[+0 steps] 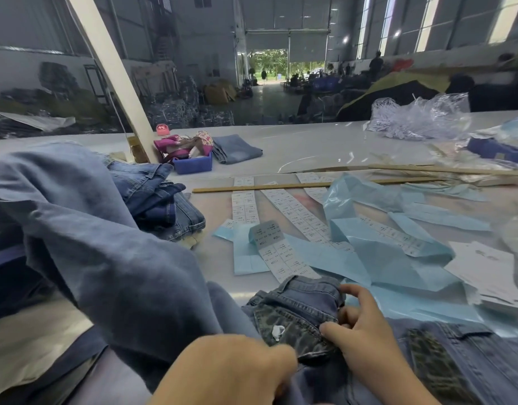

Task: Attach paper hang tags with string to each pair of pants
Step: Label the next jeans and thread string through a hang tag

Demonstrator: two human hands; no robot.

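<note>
A long pale table (310, 141) runs from near to far. A big heap of denim (85, 244) fills its near left side, with a stack of folded jeans (164, 206) behind it. To the right lie crumpled light-blue sheets (392, 258) and strips of white printed labels (295, 211), crossed by a thin wooden stick (310, 185). Far off sit a blue bin (193, 166) and a clear bag (421, 118). At the near edge lies the pair of pants (298, 311), waistband up. The right hand (366, 334) pinches the waistband, fingers curled. The left hand (231, 369) rests curled on the denim; I cannot tell whether it grips. A small white tag piece (277, 332) lies on the pants between the hands.
</note>
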